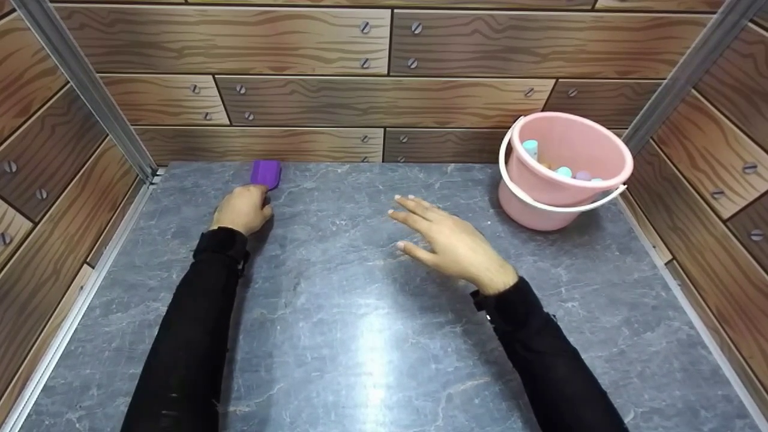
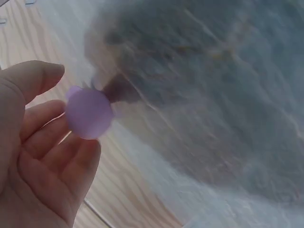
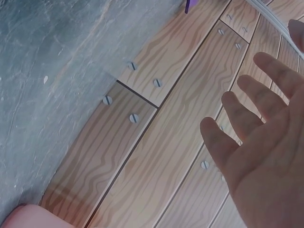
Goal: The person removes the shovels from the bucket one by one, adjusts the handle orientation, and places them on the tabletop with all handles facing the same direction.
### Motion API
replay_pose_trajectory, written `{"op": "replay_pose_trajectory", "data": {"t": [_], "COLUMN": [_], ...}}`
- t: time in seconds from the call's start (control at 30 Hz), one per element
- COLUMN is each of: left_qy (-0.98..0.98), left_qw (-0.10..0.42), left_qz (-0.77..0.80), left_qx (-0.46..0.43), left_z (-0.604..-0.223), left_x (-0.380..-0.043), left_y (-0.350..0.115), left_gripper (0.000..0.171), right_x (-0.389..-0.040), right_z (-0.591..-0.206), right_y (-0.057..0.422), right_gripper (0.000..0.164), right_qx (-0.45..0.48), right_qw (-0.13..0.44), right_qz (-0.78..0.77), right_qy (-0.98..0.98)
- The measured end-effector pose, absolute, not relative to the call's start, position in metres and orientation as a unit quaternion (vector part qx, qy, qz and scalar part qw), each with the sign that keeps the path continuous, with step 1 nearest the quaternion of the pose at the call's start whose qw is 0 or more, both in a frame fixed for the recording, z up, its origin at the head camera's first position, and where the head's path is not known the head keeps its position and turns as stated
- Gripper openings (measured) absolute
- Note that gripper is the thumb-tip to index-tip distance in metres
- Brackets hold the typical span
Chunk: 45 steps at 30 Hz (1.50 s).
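Observation:
At the far left of the table, my left hand [image 1: 243, 210] grips what looks like a purple toy shovel [image 1: 266, 174]; its flat, scoop-like part points to the back wall. In the left wrist view, a round lilac end [image 2: 89, 114] of it shows in front of the curled fingers [image 2: 85, 164], with the thumb above. My right hand [image 1: 453, 243] hovers over the middle of the table, fingers spread and holding nothing. Its palm and fingers [image 3: 216, 142] appear bare in the right wrist view.
A pink bucket [image 1: 540, 216] with a white handle [image 1: 564, 209] stands at the back right, holding several turquoise and purple pieces. Wood-patterned walls [image 1: 300, 42] and metal corner posts [image 1: 84, 78] enclose the grey marbled table [image 1: 336, 264] at the back and both sides.

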<state>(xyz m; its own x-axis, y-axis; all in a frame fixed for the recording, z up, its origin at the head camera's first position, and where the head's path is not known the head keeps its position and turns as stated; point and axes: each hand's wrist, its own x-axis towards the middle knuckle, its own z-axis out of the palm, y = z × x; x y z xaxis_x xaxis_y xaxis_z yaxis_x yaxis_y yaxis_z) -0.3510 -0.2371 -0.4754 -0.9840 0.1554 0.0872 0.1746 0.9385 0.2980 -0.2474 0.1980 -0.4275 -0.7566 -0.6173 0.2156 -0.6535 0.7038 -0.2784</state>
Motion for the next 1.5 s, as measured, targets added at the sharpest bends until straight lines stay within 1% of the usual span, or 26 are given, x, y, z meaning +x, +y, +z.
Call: {"op": "replay_pose_trajectory", "data": {"t": [0.13, 0.27, 0.37, 0.53, 0.67, 1.03, 1.5], "left_qy": [-0.985, -0.982, -0.979, -0.975, -0.971, -0.967, -0.953], "left_qw": [0.028, 0.034, 0.050, 0.096, 0.122, 0.148, 0.194], "left_qz": [-0.157, -0.173, -0.182, -0.181, -0.183, -0.163, -0.139], "left_qx": [-0.070, -0.072, -0.080, -0.087, -0.091, -0.128, -0.187], "left_z": [-0.469, -0.465, -0.463, -0.457, -0.450, -0.434, -0.416], "left_x": [-0.349, -0.349, -0.347, -0.344, -0.338, -0.320, -0.291], "left_y": [-0.227, -0.217, -0.209, -0.194, -0.182, -0.154, -0.115], "left_gripper": [0.048, 0.061, 0.062, 0.064, 0.067, 0.077, 0.076], "right_x": [-0.248, -0.250, -0.251, -0.253, -0.253, -0.255, -0.258], "right_z": [-0.423, -0.417, -0.414, -0.411, -0.408, -0.403, -0.395], "right_y": [0.204, 0.212, 0.217, 0.222, 0.227, 0.237, 0.254], "right_gripper": [0.065, 0.066, 0.068, 0.070, 0.071, 0.069, 0.069], "right_qx": [0.327, 0.305, 0.293, 0.284, 0.278, 0.261, 0.237], "right_qw": [0.059, 0.064, 0.068, 0.074, 0.079, 0.089, 0.112], "right_qz": [0.174, 0.179, 0.182, 0.185, 0.184, 0.181, 0.192], "right_qy": [-0.927, -0.933, -0.936, -0.938, -0.939, -0.944, -0.946]}}
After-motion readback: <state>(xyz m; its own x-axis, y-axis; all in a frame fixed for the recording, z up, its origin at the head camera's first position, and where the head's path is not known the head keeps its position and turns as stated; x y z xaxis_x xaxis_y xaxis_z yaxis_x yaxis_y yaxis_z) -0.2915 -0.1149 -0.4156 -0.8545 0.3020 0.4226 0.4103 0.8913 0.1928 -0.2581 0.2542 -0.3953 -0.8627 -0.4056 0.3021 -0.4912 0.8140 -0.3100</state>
